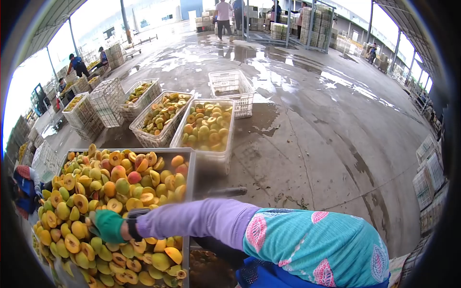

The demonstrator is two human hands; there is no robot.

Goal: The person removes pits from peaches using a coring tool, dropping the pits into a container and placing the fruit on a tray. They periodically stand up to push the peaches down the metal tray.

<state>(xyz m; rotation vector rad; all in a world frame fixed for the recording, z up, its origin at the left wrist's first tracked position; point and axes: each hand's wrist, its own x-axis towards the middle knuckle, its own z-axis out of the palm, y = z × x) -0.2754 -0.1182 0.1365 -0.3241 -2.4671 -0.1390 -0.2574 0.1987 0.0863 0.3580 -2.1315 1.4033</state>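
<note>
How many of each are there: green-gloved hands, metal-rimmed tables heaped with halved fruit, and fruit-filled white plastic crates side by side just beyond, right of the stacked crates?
Green-gloved right hand: 1
Metal-rimmed table heaped with yellow, green and orange halved fruit: 1
Fruit-filled white plastic crates: 3
Total: 5

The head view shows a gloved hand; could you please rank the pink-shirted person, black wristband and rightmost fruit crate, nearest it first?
1. Black wristband, beside the hand.
2. Rightmost fruit crate, beyond the tray.
3. Pink-shirted person, top centre.

The glove (108,225) is green, the fruit (115,205) yellow-orange.
</note>
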